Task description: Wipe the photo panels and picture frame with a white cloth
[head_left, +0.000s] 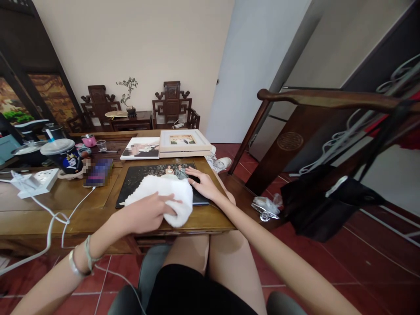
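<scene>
A white fluffy cloth (179,192) covers the front middle of a dark photo album (131,179), which lies flat on the wooden table. My left hand (152,212) grips the cloth, its fingers pressed into the fabric near the album's front edge. Fingers stretched, my right hand (203,183) rests on the album's right side, beside a printed picture of two people in formal dress. The cloth hides part of that picture.
Behind the album are a white-framed picture box (185,142) and a flat photo book (141,148). To the left stand a phone (98,172) on a cable, a lidded cup (67,157) and a white power strip (37,181). A wooden chair (288,140) is at the right.
</scene>
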`<state>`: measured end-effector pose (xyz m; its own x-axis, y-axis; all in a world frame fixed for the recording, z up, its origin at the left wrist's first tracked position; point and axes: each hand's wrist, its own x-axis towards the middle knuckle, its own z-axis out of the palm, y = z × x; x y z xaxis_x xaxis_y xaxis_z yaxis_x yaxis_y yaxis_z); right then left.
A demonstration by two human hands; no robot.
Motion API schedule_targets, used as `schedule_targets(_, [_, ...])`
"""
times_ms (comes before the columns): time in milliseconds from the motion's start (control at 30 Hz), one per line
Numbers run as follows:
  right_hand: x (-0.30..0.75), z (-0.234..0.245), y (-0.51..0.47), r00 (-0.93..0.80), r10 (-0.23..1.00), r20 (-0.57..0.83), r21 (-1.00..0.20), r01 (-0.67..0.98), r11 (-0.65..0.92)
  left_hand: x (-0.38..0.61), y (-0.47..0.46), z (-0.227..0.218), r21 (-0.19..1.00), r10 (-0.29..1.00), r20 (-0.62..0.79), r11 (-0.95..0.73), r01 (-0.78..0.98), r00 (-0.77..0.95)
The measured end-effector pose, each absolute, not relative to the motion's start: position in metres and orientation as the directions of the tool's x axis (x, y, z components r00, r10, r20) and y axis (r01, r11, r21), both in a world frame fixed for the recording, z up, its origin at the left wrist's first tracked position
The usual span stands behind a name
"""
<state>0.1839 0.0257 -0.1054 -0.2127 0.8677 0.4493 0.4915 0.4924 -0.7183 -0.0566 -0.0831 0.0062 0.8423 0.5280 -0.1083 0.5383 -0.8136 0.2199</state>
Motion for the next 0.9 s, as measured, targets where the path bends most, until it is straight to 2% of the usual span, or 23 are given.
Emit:
schedule_targets(233, [0.184,-0.106,0.028,-0.222,0.861,0.457,-0.690,0.523,0.501,-0.044,0.013,-0.016,0.214,0.668,0.109,-0.739,0.639,0.736])
schedule_targets(367, [0.185,-0.105,0.027,-0.233,0.857,0.459,-0.674,0.538,0.507,-0.012,0.049,-0.016,0.278,0.652,0.199,-0.753,0.596,0.731])
schedule_targets(467, [0.186,-0.104,0.026,-0.232,0.865,0.446,-0.658,0.569,0.492,0.017,0.066,-0.012,0.334,0.635,0.176,-0.758,0.561,0.753])
schedule_targets(633, [0.187,-0.105,0.026,-0.232,0.866,0.443,-0.668,0.559,0.492,0.029,0.083,-0.011,0.343,0.671,0.085,-0.714,0.611,0.737])
schedule_targets(900, [0.185,-0.104,0.027,-0.248,0.854,0.457,-0.691,0.506,0.517,-0.045,0.071,-0.023,0.212,0.757,0.126,-0.651,0.729,0.640])
